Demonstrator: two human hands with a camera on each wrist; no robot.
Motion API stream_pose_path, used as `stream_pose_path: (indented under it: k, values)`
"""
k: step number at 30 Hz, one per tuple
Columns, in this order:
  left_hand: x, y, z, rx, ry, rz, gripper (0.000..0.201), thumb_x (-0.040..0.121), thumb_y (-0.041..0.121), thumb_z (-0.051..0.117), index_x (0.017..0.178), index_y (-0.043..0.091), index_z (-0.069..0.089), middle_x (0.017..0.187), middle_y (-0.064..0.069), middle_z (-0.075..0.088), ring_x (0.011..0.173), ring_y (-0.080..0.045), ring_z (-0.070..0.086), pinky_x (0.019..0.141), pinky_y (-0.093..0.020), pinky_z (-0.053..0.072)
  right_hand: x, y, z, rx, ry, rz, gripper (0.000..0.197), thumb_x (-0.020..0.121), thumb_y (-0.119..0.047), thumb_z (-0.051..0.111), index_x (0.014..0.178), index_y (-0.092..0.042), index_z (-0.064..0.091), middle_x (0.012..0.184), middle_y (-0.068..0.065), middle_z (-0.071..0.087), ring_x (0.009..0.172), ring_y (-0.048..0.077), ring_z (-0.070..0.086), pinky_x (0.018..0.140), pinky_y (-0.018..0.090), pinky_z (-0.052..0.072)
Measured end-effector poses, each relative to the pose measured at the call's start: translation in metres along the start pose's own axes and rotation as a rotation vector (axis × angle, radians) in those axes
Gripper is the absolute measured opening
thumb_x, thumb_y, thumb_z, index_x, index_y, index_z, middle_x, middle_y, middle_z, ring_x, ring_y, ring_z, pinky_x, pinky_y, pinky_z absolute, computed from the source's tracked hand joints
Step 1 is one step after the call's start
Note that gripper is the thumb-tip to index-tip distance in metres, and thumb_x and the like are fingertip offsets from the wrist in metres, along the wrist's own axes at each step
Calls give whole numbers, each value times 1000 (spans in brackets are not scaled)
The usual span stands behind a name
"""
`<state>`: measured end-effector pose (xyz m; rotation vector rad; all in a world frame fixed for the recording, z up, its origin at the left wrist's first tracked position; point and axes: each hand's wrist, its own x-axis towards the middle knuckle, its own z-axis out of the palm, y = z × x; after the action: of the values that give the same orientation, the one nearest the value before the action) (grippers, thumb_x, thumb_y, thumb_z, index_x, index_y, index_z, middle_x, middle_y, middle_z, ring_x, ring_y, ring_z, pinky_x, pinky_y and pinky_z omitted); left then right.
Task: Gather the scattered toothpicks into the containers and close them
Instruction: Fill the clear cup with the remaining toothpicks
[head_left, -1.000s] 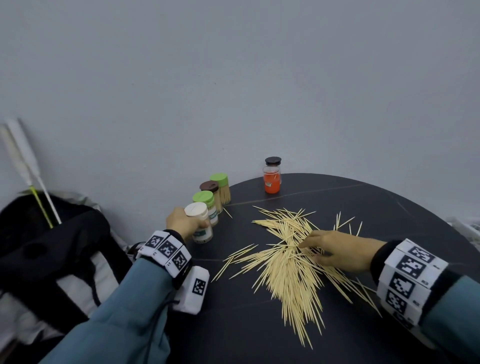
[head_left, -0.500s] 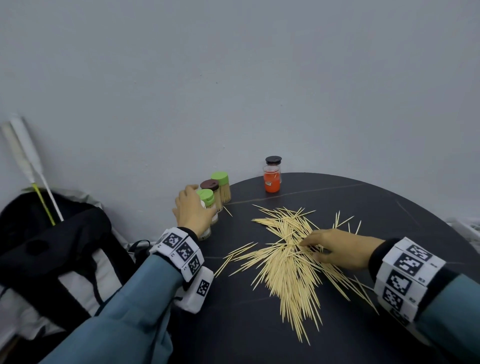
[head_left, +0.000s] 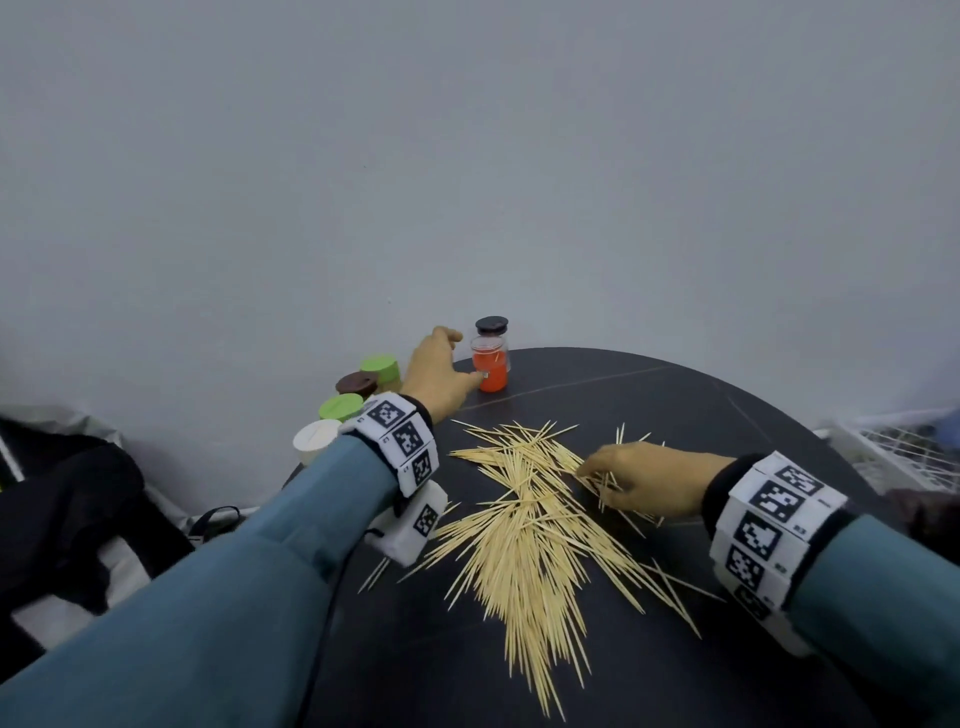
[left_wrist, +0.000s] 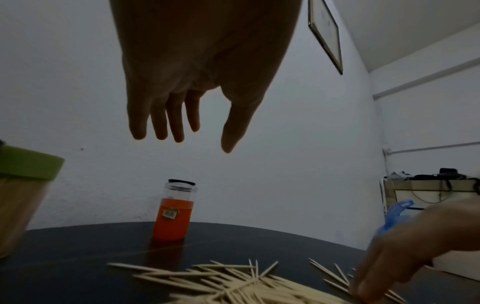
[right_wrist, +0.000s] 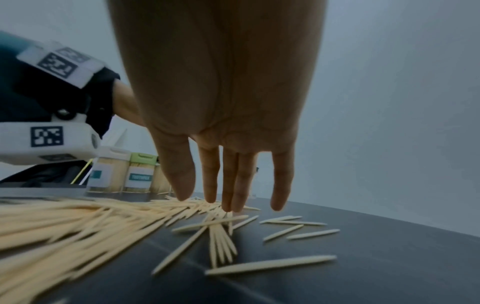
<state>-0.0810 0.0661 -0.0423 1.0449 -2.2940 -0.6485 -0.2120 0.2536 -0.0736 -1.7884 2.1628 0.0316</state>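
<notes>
A dark round table (head_left: 675, 405) stands against a pale wall. Across its middle sprawls a heap of toothpicks (head_left: 524, 540), dense toward the near edge and thinning into loose strays on the heap's far and right sides.

Left of the heap, off the table's edge, lies a black bag (head_left: 67, 499).

The person's left hand (head_left: 439, 371) is stretched out beyond the heap's far side, fingers straight and spread, thumb apart from them, holding nothing; the left wrist view shows it in the air near the orange jar (head_left: 491, 364), not touching it. The right hand (head_left: 641, 483) lies on the heap's right side, fingers extended and slightly apart, their tips down among the toothpicks; whether any pick is pinched cannot be told.

The orange jar stands upright past the heap's far edge, its black lid on. Four more containers stand in a row beyond the heap's left side, all capped: a green-lidded container (head_left: 382, 366) farthest away, then a brown-lidded container (head_left: 356, 384), a second green-lidded container (head_left: 340, 406), and nearest, a white-lidded container (head_left: 317, 440), partly hidden by the left sleeve. The right wrist view shows those it catches full of toothpicks.
</notes>
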Motion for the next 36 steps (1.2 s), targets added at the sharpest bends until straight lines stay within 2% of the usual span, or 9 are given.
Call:
stream_pose_path:
  k: [6,12,18,20,23,25,30,33,36]
  values:
    - [52,13,23,69,-30,11,53,87,16,66,133,2,44,135,-17,50,125,-29,46,97,-30,36,14,22,-14,17,20,31,47,96,-18,47,142,-17,34,144,4,38,127,18,42,105,28,35]
    - [99,16,49,145,-106,30,60,86,21,66,139,6,40,138,-17,46,127,-31,44,101,-35,37,34,37,-13,1,-46,54,53,97,-24,45,146,-16,27,150,2,28,133,18,36,108,28,30]
    - [132,17,70,415,-185,109,62,90,23,59,145,11,33,147,-15,36,135,-32,32,109,-43,32,40,46,-9,38,-56,18,51,98,-23,44,146,-14,28,153,-1,23,138,17,28,110,25,23]
    - [137,19,74,523,-227,48,63,91,28,57,147,15,30,146,-16,35,134,-35,31,107,-46,34,41,47,-8,51,-48,10,52,98,-22,45,146,-14,28,153,0,24,138,16,28,109,24,22]
    - [140,22,80,590,-280,-33,59,89,33,58,141,15,36,137,-17,45,126,-36,40,102,-43,38,41,47,-8,56,-37,14,51,97,-20,45,146,-14,28,152,0,25,137,16,29,110,25,24]
    - [139,23,83,639,-289,-40,59,88,30,60,140,15,36,137,-16,46,126,-35,39,102,-43,37,41,47,-8,55,-35,17,51,97,-20,45,145,-14,28,152,1,25,137,17,30,111,27,25]
    - [131,30,91,694,-218,85,54,90,17,59,140,21,39,136,-18,36,128,-34,33,99,-44,35,41,46,-9,55,-37,23,50,97,-20,45,145,-14,29,151,2,27,136,19,32,111,29,27]
    - [123,38,96,658,-236,151,57,85,21,67,137,24,42,134,-17,35,127,-34,32,99,-44,35,41,46,-10,57,-34,20,50,97,-21,45,145,-14,30,151,2,27,135,19,32,110,28,27]
    - [113,46,99,523,-268,172,62,76,26,76,131,23,47,128,-15,37,122,-33,35,97,-43,40,41,47,-9,58,-33,22,50,97,-20,46,144,-14,31,150,1,28,135,19,33,109,28,27]
